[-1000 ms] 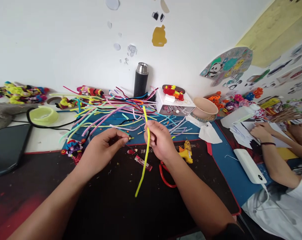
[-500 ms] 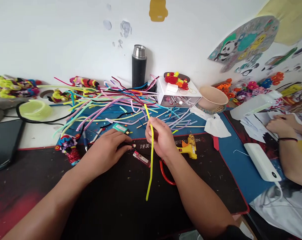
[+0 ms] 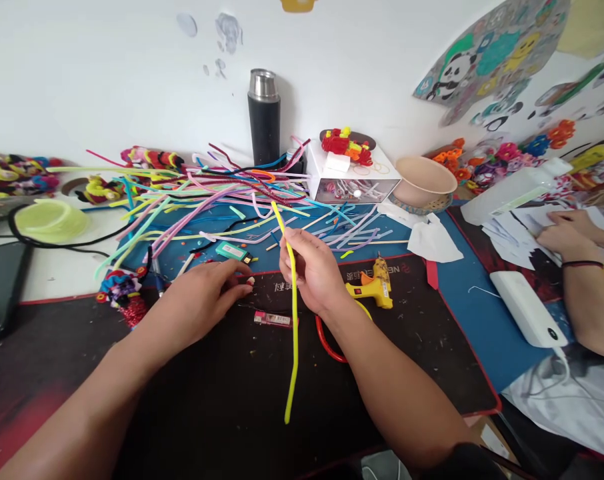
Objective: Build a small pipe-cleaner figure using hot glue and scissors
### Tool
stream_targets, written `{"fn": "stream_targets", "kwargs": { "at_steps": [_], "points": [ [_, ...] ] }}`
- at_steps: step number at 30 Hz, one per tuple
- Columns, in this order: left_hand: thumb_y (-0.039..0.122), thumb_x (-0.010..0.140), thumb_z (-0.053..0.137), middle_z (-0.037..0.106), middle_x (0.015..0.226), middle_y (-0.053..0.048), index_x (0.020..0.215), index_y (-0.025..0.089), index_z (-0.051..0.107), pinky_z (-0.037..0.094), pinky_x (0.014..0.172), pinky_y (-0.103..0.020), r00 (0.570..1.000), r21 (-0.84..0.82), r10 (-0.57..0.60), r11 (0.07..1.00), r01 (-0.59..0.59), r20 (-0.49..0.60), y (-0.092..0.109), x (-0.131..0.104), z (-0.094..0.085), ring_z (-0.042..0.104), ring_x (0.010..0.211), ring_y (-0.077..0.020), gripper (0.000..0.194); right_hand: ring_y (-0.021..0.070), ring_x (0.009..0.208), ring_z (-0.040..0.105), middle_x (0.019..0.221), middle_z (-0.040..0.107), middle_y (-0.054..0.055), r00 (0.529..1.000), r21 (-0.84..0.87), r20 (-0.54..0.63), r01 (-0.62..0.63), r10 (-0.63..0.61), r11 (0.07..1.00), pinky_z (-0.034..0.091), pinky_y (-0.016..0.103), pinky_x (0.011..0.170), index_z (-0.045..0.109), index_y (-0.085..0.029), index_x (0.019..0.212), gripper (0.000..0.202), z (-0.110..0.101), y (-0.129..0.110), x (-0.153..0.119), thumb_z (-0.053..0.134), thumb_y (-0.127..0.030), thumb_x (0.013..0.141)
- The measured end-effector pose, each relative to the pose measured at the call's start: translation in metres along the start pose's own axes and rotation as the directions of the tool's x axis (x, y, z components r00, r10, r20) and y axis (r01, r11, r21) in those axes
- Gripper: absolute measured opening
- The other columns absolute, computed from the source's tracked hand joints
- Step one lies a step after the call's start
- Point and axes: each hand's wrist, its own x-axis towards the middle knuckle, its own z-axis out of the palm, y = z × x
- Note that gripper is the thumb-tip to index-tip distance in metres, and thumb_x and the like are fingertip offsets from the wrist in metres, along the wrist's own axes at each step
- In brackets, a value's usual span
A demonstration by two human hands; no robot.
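A yellow pipe cleaner is pinched in my right hand, its long end hanging down over the dark mat. My left hand is closed at the fingertips around a small white-and-red piece, too small to name. Just right of those fingers lies a pink lighter on the mat. Beyond the left hand there is a teal lighter-like item. Under my right wrist shows a red curved handle, partly hidden. A yellow glue gun lies right of that hand.
Loose pipe cleaners pile up behind the hands. A black thermos, a white box and a beige bowl stand along the wall. A pipe-cleaner figure lies left. At right, another person's arm rests near a white device.
My left fingers have come away from beside the pink lighter with the small piece between them. The lighter has turned and lies more level. The pipe cleaner stays in my right hand; the view has shifted.
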Motion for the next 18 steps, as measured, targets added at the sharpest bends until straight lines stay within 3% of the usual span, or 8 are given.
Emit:
{"fn": "stream_targets", "kwargs": {
  "at_steps": [6,11,15,18],
  "points": [
    [0.054,0.097,0.062,0.079,0.091,-0.009,0.096,0.027,0.072,0.052,0.083,-0.045,0.999,0.052,-0.032,0.998,0.034,-0.026,0.004,0.0,0.007,0.073,0.089,-0.0363,0.029,0.0065,0.044,0.041,0.06,0.052,-0.007,1.0,-0.026,0.021,-0.015,0.016,1.0,0.022,0.024,0.043,0.068,-0.02,0.077,0.041,0.004,0.001,-0.004,0.088,-0.055,0.087],
    [0.048,0.094,0.064,0.077,0.092,-0.009,0.087,0.027,0.069,0.052,0.086,-0.044,0.997,-0.021,-0.002,1.0,0.0,-0.081,0.005,0.0,0.013,0.072,0.094,-0.0346,0.022,0.0071,0.046,0.04,0.06,0.053,-0.006,0.998,-0.061,0.032,-0.054,0.056,0.997,0.022,0.023,0.042,0.07,-0.02,0.08,0.041,0.009,0.001,-0.006,0.089,-0.056,0.085],
    [0.057,0.094,0.069,0.08,0.095,-0.005,0.095,0.027,0.073,0.053,0.08,-0.04,0.98,-0.237,-0.139,0.966,0.102,-0.142,0.008,0.0,0.003,0.073,0.087,-0.0299,0.03,0.0068,0.044,0.041,0.061,0.054,-0.006,0.996,-0.106,0.055,-0.061,0.067,0.993,0.022,0.023,0.042,0.067,-0.021,0.078,0.043,0.012,0.001,-0.01,0.086,-0.058,0.087],
    [0.06,0.09,0.076,0.081,0.094,-0.004,0.1,0.027,0.076,0.055,0.076,-0.036,0.963,-0.466,-0.225,0.875,0.133,-0.148,0.011,0.0,-0.009,0.073,0.084,-0.0271,0.035,0.0077,0.043,0.044,0.061,0.058,-0.005,0.992,-0.183,0.093,-0.069,0.087,0.981,0.024,0.022,0.042,0.066,-0.022,0.081,0.04,0.015,0.002,-0.015,0.082,-0.057,0.091]
  ]
}}
